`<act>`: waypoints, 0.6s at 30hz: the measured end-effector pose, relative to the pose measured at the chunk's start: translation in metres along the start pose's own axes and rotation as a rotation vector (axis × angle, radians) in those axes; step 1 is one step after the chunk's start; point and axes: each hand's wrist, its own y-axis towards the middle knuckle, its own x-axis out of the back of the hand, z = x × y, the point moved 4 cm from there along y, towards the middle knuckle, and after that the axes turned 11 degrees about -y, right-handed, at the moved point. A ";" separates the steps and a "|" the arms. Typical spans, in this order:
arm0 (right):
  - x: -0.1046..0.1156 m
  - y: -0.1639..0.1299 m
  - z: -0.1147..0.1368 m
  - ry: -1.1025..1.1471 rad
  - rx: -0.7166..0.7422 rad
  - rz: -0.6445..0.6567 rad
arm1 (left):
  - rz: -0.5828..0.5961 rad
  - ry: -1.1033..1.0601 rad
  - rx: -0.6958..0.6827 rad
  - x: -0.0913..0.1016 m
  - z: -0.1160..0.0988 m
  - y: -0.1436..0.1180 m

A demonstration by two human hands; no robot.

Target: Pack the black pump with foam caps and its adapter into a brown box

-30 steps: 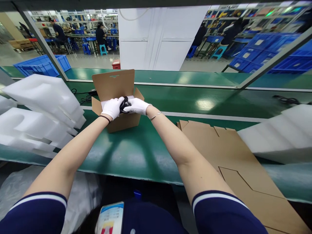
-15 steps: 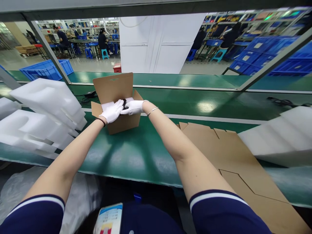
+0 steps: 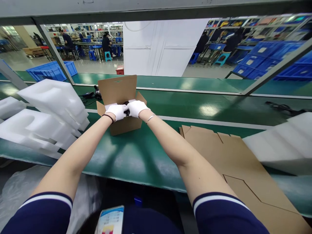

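An open brown cardboard box point(image 3: 118, 88) stands on the green work surface with its lid raised at the back. White foam shows inside it, partly covered by my hands. My left hand point(image 3: 117, 111), in a white glove, is closed at the left side of a small black item point(image 3: 127, 112) in the box. From the right, my right hand point(image 3: 136, 108), also gloved, closes on the same black item with curled fingers. Most of that item is hidden by the gloves, so its kind cannot be made out.
White foam blocks point(image 3: 51, 104) are stacked at the left, and more foam point(image 3: 285, 139) stands at the right. Flat cardboard blanks point(image 3: 219, 156) lie by my right arm. Black cables point(image 3: 285, 108) rest on the green belt point(image 3: 180, 100). Behind are blue crates point(image 3: 258, 58) and seated people.
Both hands have shifted from lying flatter over the foam to fingers curled around the black item. The whole view has moved slightly, showing more black equipment behind the box.
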 end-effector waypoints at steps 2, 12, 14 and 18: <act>-0.005 -0.003 -0.012 0.096 0.021 -0.030 | 0.016 0.024 -0.009 0.001 -0.005 0.002; -0.016 -0.003 -0.014 -0.050 0.168 0.056 | 0.043 0.018 0.002 -0.002 -0.016 -0.005; -0.010 -0.016 -0.005 -0.087 0.209 0.072 | 0.031 0.000 -0.012 -0.006 -0.029 -0.016; -0.004 -0.049 0.011 -0.087 0.329 0.173 | -0.013 -0.108 -0.122 -0.016 -0.066 -0.060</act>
